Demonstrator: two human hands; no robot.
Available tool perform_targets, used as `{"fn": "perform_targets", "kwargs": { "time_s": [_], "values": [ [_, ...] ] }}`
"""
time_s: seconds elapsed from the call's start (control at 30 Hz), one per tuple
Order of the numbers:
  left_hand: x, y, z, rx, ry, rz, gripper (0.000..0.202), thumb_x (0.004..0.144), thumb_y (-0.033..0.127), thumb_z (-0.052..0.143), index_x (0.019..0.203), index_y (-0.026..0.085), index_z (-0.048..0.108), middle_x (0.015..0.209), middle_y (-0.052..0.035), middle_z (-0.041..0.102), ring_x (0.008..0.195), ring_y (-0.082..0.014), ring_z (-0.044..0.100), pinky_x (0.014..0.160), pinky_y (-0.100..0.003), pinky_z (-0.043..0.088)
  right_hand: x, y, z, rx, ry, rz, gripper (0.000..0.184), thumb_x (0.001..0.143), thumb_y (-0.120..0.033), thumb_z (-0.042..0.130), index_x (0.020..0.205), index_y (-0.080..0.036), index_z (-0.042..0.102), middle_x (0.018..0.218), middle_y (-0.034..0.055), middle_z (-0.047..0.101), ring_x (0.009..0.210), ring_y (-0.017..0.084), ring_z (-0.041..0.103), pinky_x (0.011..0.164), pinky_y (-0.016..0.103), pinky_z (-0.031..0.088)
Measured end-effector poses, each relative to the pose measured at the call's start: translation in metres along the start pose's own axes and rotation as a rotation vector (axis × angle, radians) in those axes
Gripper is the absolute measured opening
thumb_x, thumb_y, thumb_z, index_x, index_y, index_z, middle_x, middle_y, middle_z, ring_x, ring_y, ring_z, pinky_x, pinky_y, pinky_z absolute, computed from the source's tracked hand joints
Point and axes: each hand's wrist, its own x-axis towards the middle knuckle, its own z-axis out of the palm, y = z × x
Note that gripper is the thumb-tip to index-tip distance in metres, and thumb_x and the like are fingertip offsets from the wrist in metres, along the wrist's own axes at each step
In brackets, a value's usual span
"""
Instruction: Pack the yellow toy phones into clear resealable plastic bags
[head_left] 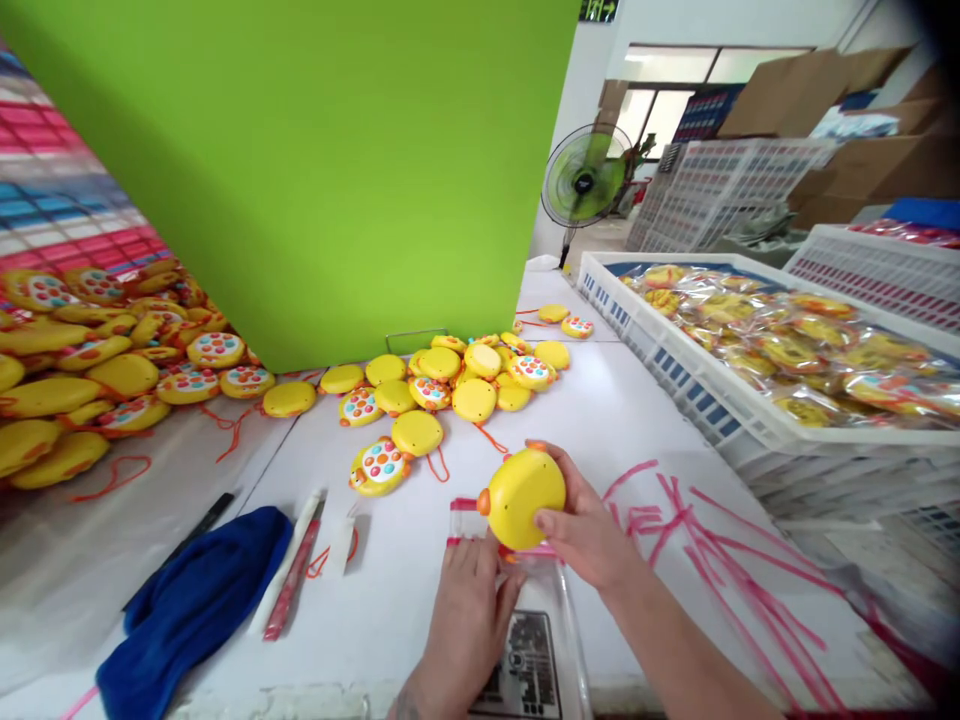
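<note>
1. At the far left, a big pile of yellow toys (90,370) is lying heaped on a sheet, with orange cords trailing out of it.
2. Near the left edge, a blue cloth (195,600) is lying crumpled on the white table (622,420). A few red and white strips (292,570) are resting just to its right.
3. A green board (300,170) is standing across the far side. A smaller heap of toys (450,385) is spreading out at its foot, some showing coloured dots.
4. The left hand (469,610) is lying palm down on a clear bag (536,640) near the table's front edge. Its fingers are stretched flat and pressing near the bag's red-edged mouth, not curling around anything.
5. The yellow toy (523,497) is hovering just over the bag's mouth, in the near centre, with its orange knob pointing left.
6. The right hand (585,530) is gripping that toy, thumb on its near side and fingers wrapping over the back.
7. To the right of the hands, loose pink-edged bags (712,560) are lying scattered on the table.
8. Farther right, a white crate (675,370) is holding bagged toys (795,350). A fan (587,185) is standing beyond its far end.
</note>
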Motion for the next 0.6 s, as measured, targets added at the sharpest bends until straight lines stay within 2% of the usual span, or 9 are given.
{"fn": "perform_targets", "kwargs": {
  "time_s": [0.07, 0.1, 0.2, 0.27, 0.33, 0.43, 0.53, 0.6],
  "values": [
    [0.001, 0.002, -0.002, -0.003, -0.021, 0.023, 0.021, 0.094, 0.025, 0.046, 0.111, 0.017, 0.055, 0.095, -0.0097, 0.061, 0.088, -0.0246, 0.055, 0.077, -0.041, 0.045, 0.003, 0.002, 0.003, -0.052, 0.031, 0.001, 0.076, 0.063, -0.029, 0.080, 0.127, -0.035, 0.040, 0.103, 0.0004, 0.060, 0.086, 0.020, 0.062, 0.073, 0.035, 0.052],
    [0.002, 0.002, -0.002, -0.002, -0.025, 0.036, 0.018, 0.094, 0.025, 0.046, 0.107, 0.017, 0.056, 0.094, -0.0091, 0.061, 0.087, -0.0246, 0.055, 0.078, -0.041, 0.044, 0.005, 0.004, 0.002, -0.091, 0.057, -0.008, 0.073, 0.064, -0.030, 0.079, 0.126, -0.034, 0.041, 0.102, 0.0001, 0.060, 0.087, 0.019, 0.061, 0.074, 0.034, 0.052],
    [0.001, 0.004, -0.003, -0.008, -0.010, 0.075, 0.016, 0.093, 0.021, 0.049, 0.106, 0.018, 0.056, 0.093, -0.0077, 0.061, 0.087, -0.0243, 0.054, 0.079, -0.041, 0.043, 0.012, 0.016, -0.008, -0.266, 0.131, -0.026, 0.046, 0.069, -0.031, 0.075, 0.108, -0.027, 0.050, 0.095, -0.0005, 0.059, 0.083, 0.017, 0.059, 0.071, 0.029, 0.051],
    [0.000, 0.004, -0.003, -0.022, 0.021, 0.098, 0.018, 0.091, 0.016, 0.050, 0.108, 0.019, 0.056, 0.092, -0.0060, 0.062, 0.084, -0.0230, 0.053, 0.078, -0.039, 0.043, 0.013, 0.025, -0.017, -0.412, 0.137, -0.006, 0.036, 0.072, -0.031, 0.072, 0.101, -0.024, 0.051, 0.088, -0.0014, 0.059, 0.078, 0.016, 0.058, 0.068, 0.027, 0.049],
    [0.000, 0.003, -0.003, -0.030, 0.074, 0.118, 0.016, 0.090, 0.013, 0.052, 0.104, 0.019, 0.056, 0.089, -0.0044, 0.063, 0.081, -0.0218, 0.053, 0.076, -0.037, 0.041, 0.010, 0.031, -0.024, -0.549, 0.118, 0.031, 0.039, 0.075, -0.031, 0.069, 0.109, -0.023, 0.051, 0.082, -0.0025, 0.058, 0.073, 0.015, 0.057, 0.066, 0.027, 0.048],
    [0.000, 0.001, -0.004, -0.019, 0.162, 0.135, 0.008, 0.089, 0.013, 0.055, 0.094, 0.019, 0.057, 0.082, -0.0027, 0.063, 0.077, -0.0210, 0.051, 0.075, -0.036, 0.038, 0.002, 0.032, -0.026, -0.715, 0.041, 0.050, 0.041, 0.082, -0.030, 0.062, 0.121, -0.024, 0.052, 0.089, -0.0004, 0.062, 0.079, 0.016, 0.059, 0.072, 0.029, 0.048],
    [0.000, 0.000, -0.005, -0.023, 0.221, 0.127, 0.004, 0.088, 0.015, 0.058, 0.088, 0.019, 0.057, 0.079, -0.0016, 0.062, 0.076, -0.0204, 0.050, 0.076, -0.036, 0.036, -0.004, 0.030, -0.025, -0.804, -0.095, 0.059, 0.026, 0.084, -0.030, 0.058, 0.109, -0.022, 0.061, 0.096, 0.0019, 0.066, 0.087, 0.018, 0.061, 0.079, 0.031, 0.048],
    [0.001, 0.000, -0.005, -0.030, 0.232, 0.126, 0.004, 0.087, 0.017, 0.060, 0.086, 0.018, 0.056, 0.078, -0.0017, 0.061, 0.076, -0.0202, 0.050, 0.076, -0.036, 0.036, -0.004, 0.030, -0.025, -0.774, -0.104, 0.077, 0.024, 0.085, -0.032, 0.057, 0.106, -0.021, 0.060, 0.094, 0.0023, 0.067, 0.086, 0.018, 0.062, 0.078, 0.031, 0.049]
  ]
}}
